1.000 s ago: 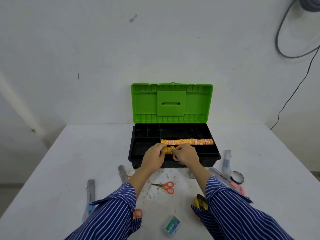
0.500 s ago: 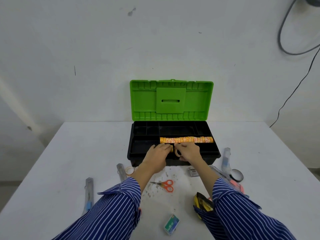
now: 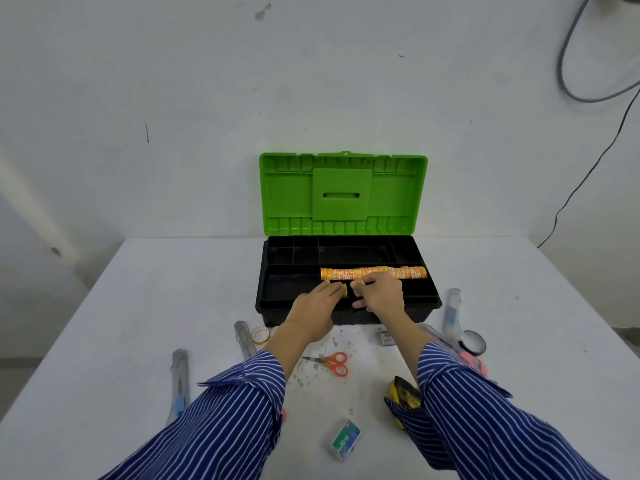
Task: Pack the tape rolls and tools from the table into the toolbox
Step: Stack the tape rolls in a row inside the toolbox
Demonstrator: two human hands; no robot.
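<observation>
Both hands have advanced over the toolbox (image 3: pixel 346 317) tray, left hand (image 3: pixel 317 301) and right hand (image 3: pixel 379 296) each pinching small orange tape rolls (image 3: pixel 343 289) beside the packed row (image 3: pixel 374 273).

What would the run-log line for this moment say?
stage: packing tape rolls | left hand and right hand: over toolbox tray, setting yellow rolls | tape row: in tray | scissors: on table

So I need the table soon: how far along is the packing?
Early. Done: one row of orange tape rolls lies in the open toolbox tray. In hand: the left hand and right hand are setting more orange rolls in front of it. Left on the table: orange scissors, clear tape, black tape, a green box and several wrapped tools.
</observation>
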